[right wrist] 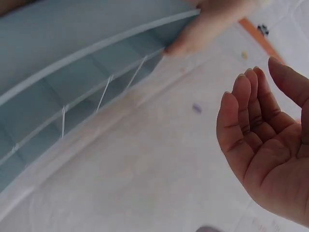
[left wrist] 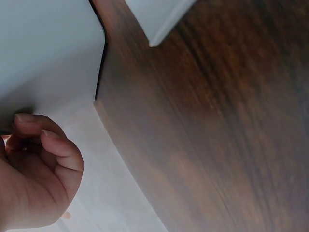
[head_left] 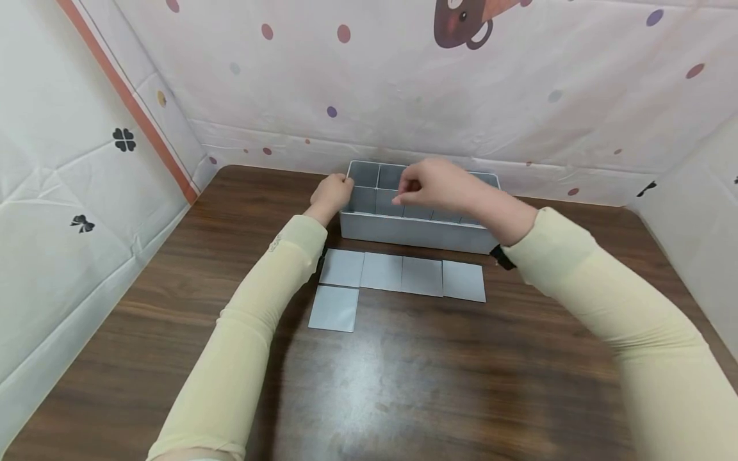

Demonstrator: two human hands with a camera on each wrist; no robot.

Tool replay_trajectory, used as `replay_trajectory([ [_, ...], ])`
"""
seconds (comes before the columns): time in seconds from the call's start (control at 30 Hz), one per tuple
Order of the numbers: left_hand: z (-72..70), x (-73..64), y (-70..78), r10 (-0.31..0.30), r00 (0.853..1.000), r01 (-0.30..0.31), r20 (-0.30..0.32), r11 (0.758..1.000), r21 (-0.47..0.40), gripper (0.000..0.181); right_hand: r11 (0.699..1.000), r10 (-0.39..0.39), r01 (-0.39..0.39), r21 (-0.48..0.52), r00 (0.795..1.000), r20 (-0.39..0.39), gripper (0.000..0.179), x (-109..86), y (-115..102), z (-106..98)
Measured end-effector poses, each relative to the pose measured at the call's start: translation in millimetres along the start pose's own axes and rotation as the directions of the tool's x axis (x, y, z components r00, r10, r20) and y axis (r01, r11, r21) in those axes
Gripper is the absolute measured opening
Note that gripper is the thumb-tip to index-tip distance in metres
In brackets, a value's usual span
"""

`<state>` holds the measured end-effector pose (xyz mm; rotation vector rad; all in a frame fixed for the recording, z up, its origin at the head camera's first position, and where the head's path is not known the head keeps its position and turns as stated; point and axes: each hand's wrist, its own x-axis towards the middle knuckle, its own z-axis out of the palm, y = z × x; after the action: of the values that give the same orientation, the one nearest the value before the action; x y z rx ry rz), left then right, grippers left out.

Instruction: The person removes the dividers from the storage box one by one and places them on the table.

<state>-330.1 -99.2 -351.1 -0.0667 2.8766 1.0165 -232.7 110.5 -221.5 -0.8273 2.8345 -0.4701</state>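
Observation:
A grey-white storage box [head_left: 418, 232] with two rows of compartments stands at the back of the table. At its left end my left hand [head_left: 333, 192] grips the end wall near the rim. In the left wrist view, the curled fingers of that hand [left wrist: 43, 169] lie against the box wall [left wrist: 48, 63]. Over the compartments hovers my right hand [head_left: 438, 186], its fingers loosely bent. The right wrist view shows its palm [right wrist: 270, 154] bare, with nothing held. Several thin, pale square panels lie before the box, a row [head_left: 383, 271] plus one nearer panel [head_left: 334, 308].
The dark wooden table [head_left: 438, 371] carries the box and panels. A dotted white cloth [head_left: 300, 83] hangs right behind the box, and further cloth walls [head_left: 52, 160] border the table's left and right sides.

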Motion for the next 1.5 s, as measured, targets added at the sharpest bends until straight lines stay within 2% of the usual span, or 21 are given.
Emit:
replay_trajectory([
  [0.17,1.4,0.0,1.8,-0.007,1.0,0.007,0.011,1.0,0.002,0.041,0.999,0.053,-0.053,0.005,0.998,-0.04,0.021,0.3,16,-18],
  [0.4,3.2,-0.3,6.4,-0.017,1.0,0.017,0.022,1.0,0.001,0.042,0.987,0.156,-0.157,-0.02,0.987,-0.021,0.035,13.5,46,-31],
  [0.5,4.5,-0.8,8.9,-0.015,1.0,0.015,0.024,1.0,-0.001,0.041,0.977,0.21,-0.211,-0.02,0.977,-0.026,0.04,21.0,61,-34],
  [0.6,5.8,-1.2,10.7,-0.012,1.0,0.012,0.028,1.0,0.002,0.041,0.957,0.288,-0.288,-0.012,0.958,-0.01,0.045,28.8,76,-36],
  [0.7,6.5,-1.8,10.5,-0.012,0.999,0.011,0.031,1.0,0.019,0.042,0.933,0.36,-0.359,-0.036,0.933,0.015,0.047,37.7,90,-30],
  [0.8,6.0,-1.8,8.2,-0.012,1.0,0.011,0.027,0.999,0.043,0.043,0.909,0.414,-0.413,-0.052,0.91,0.016,0.038,47.0,101,-17],
  [0.93,3.2,-0.6,3.7,-0.026,0.999,0.025,0.023,0.998,0.06,0.044,0.883,0.468,-0.468,-0.026,0.883,0.03,0.027,58.6,105,1],
  [1.1,-0.8,0.5,0.1,-0.035,0.999,0.033,0.03,0.996,0.084,0.043,0.873,0.487,-0.488,0.0,0.87,0.076,0.02,68.2,102,13],
  [1.3,-1.3,0.7,0.9,-0.038,0.999,0.035,0.031,0.995,0.093,0.043,0.86,0.507,-0.51,-0.004,0.853,0.125,0.014,74.1,103,15],
  [1.5,0.9,-0.6,0.8,-0.039,0.999,0.036,0.027,0.995,0.091,0.045,0.858,0.512,-0.514,-0.019,0.85,0.125,0.027,79.0,104,20],
])
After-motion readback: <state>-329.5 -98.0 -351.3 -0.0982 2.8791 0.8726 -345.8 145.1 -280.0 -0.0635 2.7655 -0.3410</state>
